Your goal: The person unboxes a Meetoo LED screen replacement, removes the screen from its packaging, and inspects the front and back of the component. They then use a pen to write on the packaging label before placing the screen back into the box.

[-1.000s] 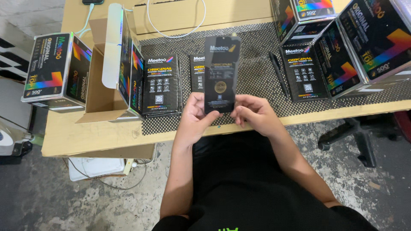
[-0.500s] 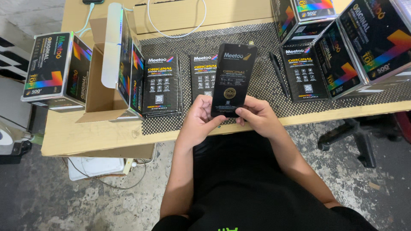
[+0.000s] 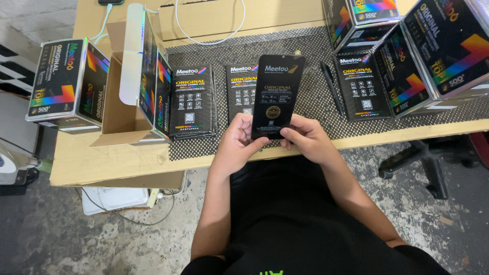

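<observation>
Black phone screen panel gripped at its lower end by left hand and right hand, held above checkered mat, flat black packet laid left of panel, pen right of it.

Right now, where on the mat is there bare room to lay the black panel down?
Free mat lies between the middle packet stack and the pen, behind the held black panel. A bare strip of table runs along the near edge. The right side is crowded with big boxes.

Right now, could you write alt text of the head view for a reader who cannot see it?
Both hands, left hand and right hand, hold a flat black phone-shaped panel by its lower end above a black woven mat on a wooden table. Flat black packets and an open cardboard box lie around.
</observation>
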